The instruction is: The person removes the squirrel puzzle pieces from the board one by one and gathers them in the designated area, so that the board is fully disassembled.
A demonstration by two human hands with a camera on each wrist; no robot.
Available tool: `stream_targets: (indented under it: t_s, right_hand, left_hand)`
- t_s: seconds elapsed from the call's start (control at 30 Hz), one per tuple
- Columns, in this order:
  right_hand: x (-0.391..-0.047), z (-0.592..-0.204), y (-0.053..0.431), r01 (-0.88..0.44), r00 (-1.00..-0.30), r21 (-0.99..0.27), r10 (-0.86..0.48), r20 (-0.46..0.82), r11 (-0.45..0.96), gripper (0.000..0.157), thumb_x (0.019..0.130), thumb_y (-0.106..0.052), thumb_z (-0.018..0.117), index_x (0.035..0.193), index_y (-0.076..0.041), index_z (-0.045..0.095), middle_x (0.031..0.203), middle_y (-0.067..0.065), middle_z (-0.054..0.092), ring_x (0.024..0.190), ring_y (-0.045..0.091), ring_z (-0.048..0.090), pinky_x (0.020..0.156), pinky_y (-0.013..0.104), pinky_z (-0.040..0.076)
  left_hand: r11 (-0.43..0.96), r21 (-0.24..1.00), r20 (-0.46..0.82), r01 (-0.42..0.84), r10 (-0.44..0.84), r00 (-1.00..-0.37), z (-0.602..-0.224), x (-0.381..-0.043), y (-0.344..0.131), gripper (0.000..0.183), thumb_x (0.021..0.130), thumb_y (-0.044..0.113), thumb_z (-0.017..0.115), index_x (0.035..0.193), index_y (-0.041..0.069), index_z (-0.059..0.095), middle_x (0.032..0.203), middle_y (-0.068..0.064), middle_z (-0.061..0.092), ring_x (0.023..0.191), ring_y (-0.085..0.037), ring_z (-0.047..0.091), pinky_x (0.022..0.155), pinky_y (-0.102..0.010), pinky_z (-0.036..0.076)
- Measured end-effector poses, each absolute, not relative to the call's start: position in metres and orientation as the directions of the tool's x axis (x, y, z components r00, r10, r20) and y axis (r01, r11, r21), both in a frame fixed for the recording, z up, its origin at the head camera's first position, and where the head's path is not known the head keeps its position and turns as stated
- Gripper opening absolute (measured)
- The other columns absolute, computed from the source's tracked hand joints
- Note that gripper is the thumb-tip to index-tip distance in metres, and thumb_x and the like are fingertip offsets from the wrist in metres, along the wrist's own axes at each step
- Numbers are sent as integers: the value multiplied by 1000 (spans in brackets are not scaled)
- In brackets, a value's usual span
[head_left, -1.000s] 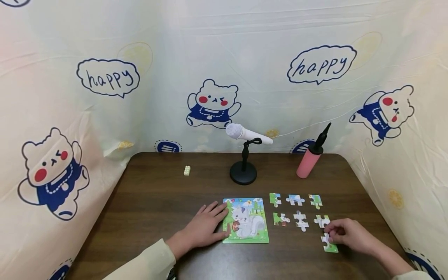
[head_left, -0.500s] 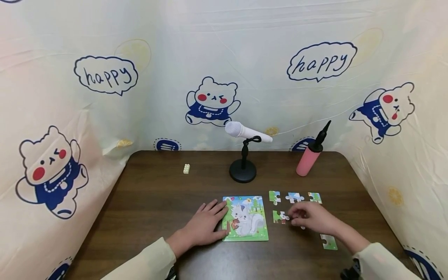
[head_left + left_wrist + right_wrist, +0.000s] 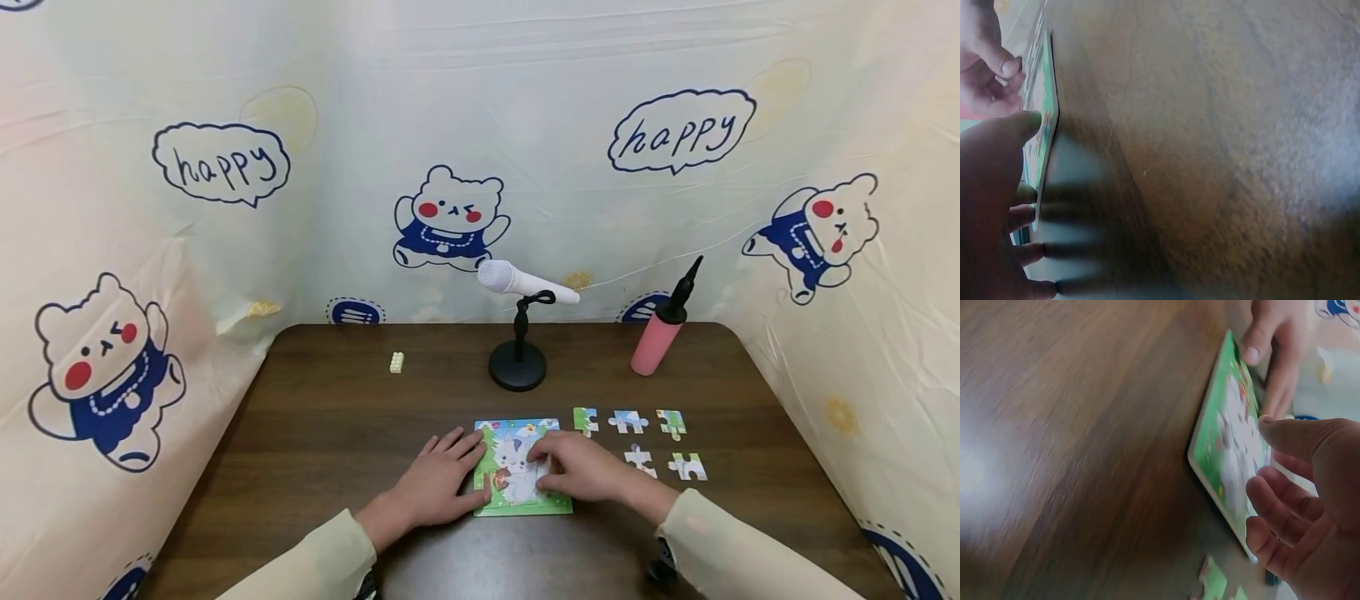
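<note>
A square jigsaw board [image 3: 517, 510] with a grey-white squirrel picture and green border lies on the table. My left hand [image 3: 442, 483] rests along its left side, fingers spread, thumb on the border. My right hand [image 3: 581, 467] hovers over the board's right half, thumb and index finger apart. In the right wrist view its fingers [image 3: 1279, 506] are loosely bent, with nothing seen between them. Loose puzzle pieces, such as a blue one [image 3: 627, 422] and a whitish one [image 3: 687, 467], lie to the right. A green piece [image 3: 1213, 579] shows by the board in the right wrist view.
A white microphone [image 3: 528, 283] sits on a black stand [image 3: 517, 367] behind the board. To its right stands a pink hand pump [image 3: 654, 346] with a black nozzle. A small cream toy brick [image 3: 397, 362] is at the back left. A printed curtain surrounds the brown table [image 3: 322, 433].
My right hand has left the lower-right puzzle piece and moved left across the pieces to the board. My left hand stays in place. The right forearm now hides some pieces.
</note>
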State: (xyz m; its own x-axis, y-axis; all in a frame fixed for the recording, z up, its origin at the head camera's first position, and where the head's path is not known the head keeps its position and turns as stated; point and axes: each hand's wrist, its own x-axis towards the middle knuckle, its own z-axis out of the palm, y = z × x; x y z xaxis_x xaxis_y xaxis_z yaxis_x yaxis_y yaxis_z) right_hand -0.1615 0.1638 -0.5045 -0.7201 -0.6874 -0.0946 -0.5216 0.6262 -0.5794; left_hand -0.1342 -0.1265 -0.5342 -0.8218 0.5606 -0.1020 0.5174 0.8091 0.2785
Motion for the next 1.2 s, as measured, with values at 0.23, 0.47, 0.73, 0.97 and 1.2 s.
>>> stream_targets:
  t_s: [0.23,0.47,0.73,0.97,1.2]
  right_hand:
    - [-158,-508,138,-543,-719,-532,-687,-105,649,33,88,-28,83,116,-14,73,105,-3,69,87,9,57,81,29,50]
    - [-157,-506,130,-551,-704,-512,-696,-137,659,35,86,-30,85,116,-17,74,105,-6,71,87,7,56,83,29,51]
    - [-159,-504,126,-539,-695,-526,-700,-164,658,33,85,-27,86,114,-16,75,98,-6,68,83,8,56,78,26,50]
    - [-158,-506,126,-537,-699,-515,-694,-172,668,33,84,-20,86,115,-15,76,99,-5,68,83,8,56,79,26,50]
    - [-156,-512,125,-538,-700,-520,-696,-162,663,30,83,-16,86,112,-13,77,93,-6,65,80,5,53,74,24,48]
  left_hand:
    - [813,259,-87,522,557,-826,-538,-133,-125,76,99,65,50,157,16,46,167,-3,34,153,-38,31,115,-68,30]
    - [814,253,-70,523,555,-829,-535,-134,-124,75,98,62,55,155,14,49,165,-5,38,151,-39,34,112,-69,33]
    - [828,250,-88,503,536,-839,-536,-136,-123,76,97,65,53,155,16,49,166,-4,37,152,-37,33,113,-69,32]
    - [832,265,-97,487,525,-845,-534,-135,-120,74,97,62,55,154,15,50,164,-4,39,151,-38,34,113,-69,32]
    - [827,271,-79,492,528,-845,-533,-132,-119,70,98,57,56,152,14,52,163,-5,41,150,-39,36,111,-69,34]
